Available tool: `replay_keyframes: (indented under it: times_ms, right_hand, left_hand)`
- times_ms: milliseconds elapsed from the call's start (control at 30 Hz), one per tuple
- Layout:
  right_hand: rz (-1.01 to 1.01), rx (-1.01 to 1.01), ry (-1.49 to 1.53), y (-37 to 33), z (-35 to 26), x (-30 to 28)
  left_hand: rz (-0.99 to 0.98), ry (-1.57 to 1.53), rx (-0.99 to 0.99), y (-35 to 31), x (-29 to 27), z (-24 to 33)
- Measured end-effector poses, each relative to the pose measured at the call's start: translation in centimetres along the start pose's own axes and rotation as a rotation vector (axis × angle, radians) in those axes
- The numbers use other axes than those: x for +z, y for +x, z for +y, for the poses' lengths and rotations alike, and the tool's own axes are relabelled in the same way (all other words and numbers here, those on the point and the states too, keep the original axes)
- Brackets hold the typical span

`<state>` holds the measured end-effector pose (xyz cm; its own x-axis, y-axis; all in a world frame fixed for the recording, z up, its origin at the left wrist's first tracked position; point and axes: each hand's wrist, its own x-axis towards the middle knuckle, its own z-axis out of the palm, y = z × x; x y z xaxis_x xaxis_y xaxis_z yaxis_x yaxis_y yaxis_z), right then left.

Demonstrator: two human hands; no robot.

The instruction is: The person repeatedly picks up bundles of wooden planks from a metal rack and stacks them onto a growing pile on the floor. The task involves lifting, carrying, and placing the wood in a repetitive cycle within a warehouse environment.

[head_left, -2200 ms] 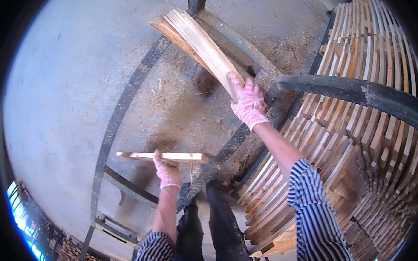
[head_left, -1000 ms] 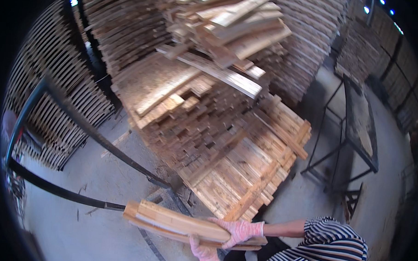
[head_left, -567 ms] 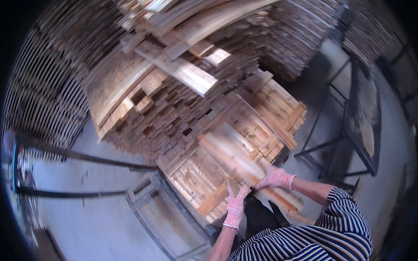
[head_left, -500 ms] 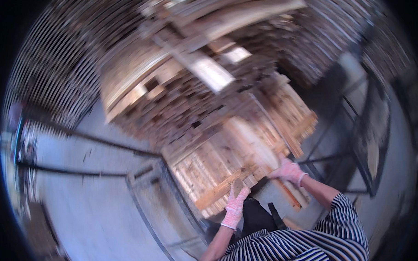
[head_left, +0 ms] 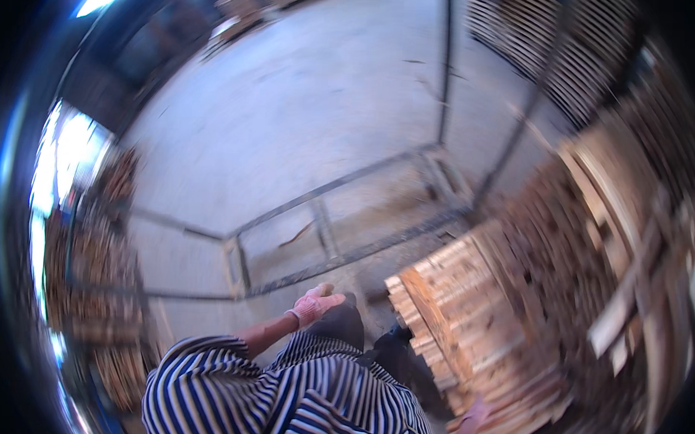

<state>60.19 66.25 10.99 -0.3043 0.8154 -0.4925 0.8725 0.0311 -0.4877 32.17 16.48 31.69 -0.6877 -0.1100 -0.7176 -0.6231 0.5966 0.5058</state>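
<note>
The left hand (head_left: 314,305), in a pink glove, hangs in front of the body with the fingers loosely curled and nothing in it; its bare forearm runs back to a striped sleeve (head_left: 204,365). It hovers over the concrete floor (head_left: 305,116), just above a dark knee (head_left: 344,324). The right hand (head_left: 474,415), also gloved in pink, shows only as a blurred patch at the lower edge, right against the low end of the plank stack (head_left: 451,328); whether it grips a plank or merely touches the wood cannot be told, nor how far it is open.

The stack stands just right of the legs, made of pale, short planks laid flat in neat layers, their cut ends facing the person. Behind and to the right of it rises a taller, rougher pile (head_left: 591,248) of longer boards, some lying loose and slanting across it.

In front of the left hand a flat metal frame (head_left: 324,224) of dark bars lies on the floor, with a thin wood sliver inside one of its bays. Slim dark poles (head_left: 446,67) run from the frame toward the top of the view. Along the left rim stand more stacked wood (head_left: 94,246) and bright daylight openings. No labels or signs can be made out; the whole view is motion-blurred.
</note>
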Motion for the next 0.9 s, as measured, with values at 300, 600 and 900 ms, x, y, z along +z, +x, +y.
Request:
replay_keyframes:
  times_ms: [300,600,900]
  right_hand:
    - [-0.782,-0.637,-0.155,-10.7,-27.9,17.2]
    - [-0.983,-0.825,-0.303,-22.9,-35.2,24.7]
    - [-0.884,-0.720,-0.291,-24.2,-32.9,24.6]
  left_hand:
    - [0.113,-0.172,-0.207,-6.9,-0.1,-19.9]
    - [0.246,-0.718,-0.516,-14.8,3.2,-35.4]
    - [0.432,-1.088,-0.490,-19.6,4.5,-44.3]
